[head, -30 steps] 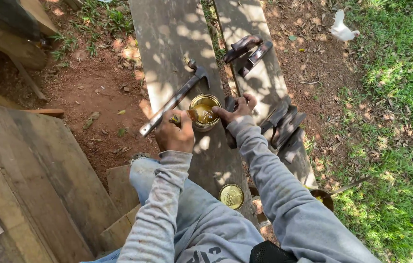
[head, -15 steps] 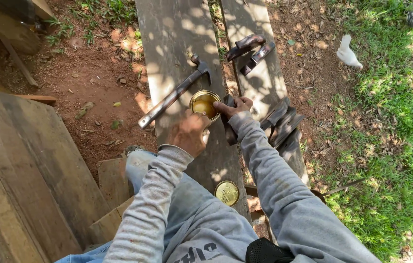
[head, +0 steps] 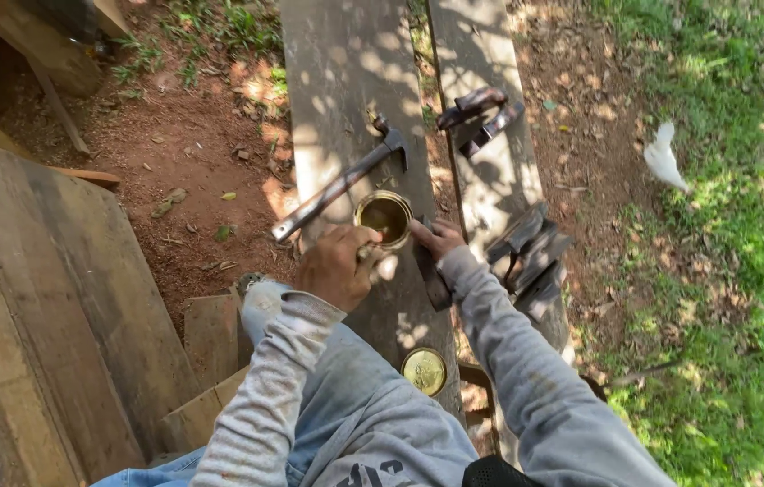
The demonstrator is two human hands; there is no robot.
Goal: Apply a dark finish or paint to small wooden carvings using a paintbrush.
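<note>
Left hand: grip closed at the near rim of the open tin | right hand: fingers loose, touching tin's right side | tin upright on plank, just below hammer | lid lies nearer the knees.

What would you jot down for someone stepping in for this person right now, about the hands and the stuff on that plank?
Left hand: closed at the near rim of the open tin can; whether it grips anything small is hidden.
Right hand: fingers against the can's right side, steadying it.
The can stands upright on the wooden plank, lid off; the round gold lid lies nearer the person on the same plank.
A hammer lies diagonally just beyond the can, untouched.
Metal clamps rest on the neighbouring plank.
Done: can opened. The contents cannot be made out.
</note>
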